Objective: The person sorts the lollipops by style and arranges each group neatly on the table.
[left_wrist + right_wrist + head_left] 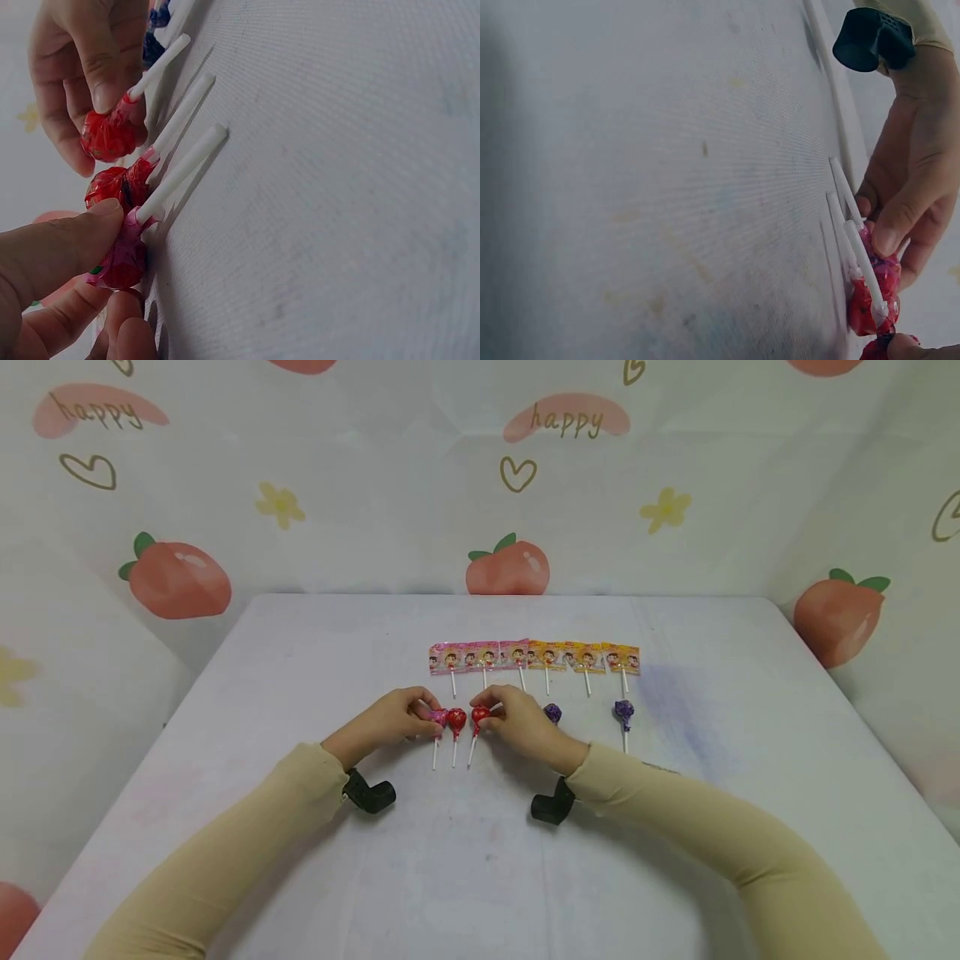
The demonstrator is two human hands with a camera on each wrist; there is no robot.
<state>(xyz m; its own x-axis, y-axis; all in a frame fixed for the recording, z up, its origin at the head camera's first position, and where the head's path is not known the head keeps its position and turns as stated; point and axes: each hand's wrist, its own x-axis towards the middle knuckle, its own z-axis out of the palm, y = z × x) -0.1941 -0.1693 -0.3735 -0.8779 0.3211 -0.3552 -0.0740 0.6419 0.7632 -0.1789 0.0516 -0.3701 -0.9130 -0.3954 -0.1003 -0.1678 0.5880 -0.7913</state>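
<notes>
My left hand (393, 717) pinches a pink-wrapped lollipop (438, 717) by its head between thumb and fingers. A red-wrapped lollipop (456, 720) lies on the table right beside it, between the two hands. Another red lollipop (478, 717) is held at its head by my right hand (522, 724), with a small gap to the middle one. All three white sticks point toward me. In the left wrist view, the left thumb lies across the pink lollipop (124, 262), next to the middle red lollipop (120, 187).
Behind the hands runs a row of flat-packet lollipops, pink packets (482, 655) on the left and orange packets (587, 657) on the right. Two purple lollipops lie to the right, one (552, 713) partly behind my right hand, the other (623, 712) farther out. A patterned backdrop (375, 510) stands behind the white table (450, 877).
</notes>
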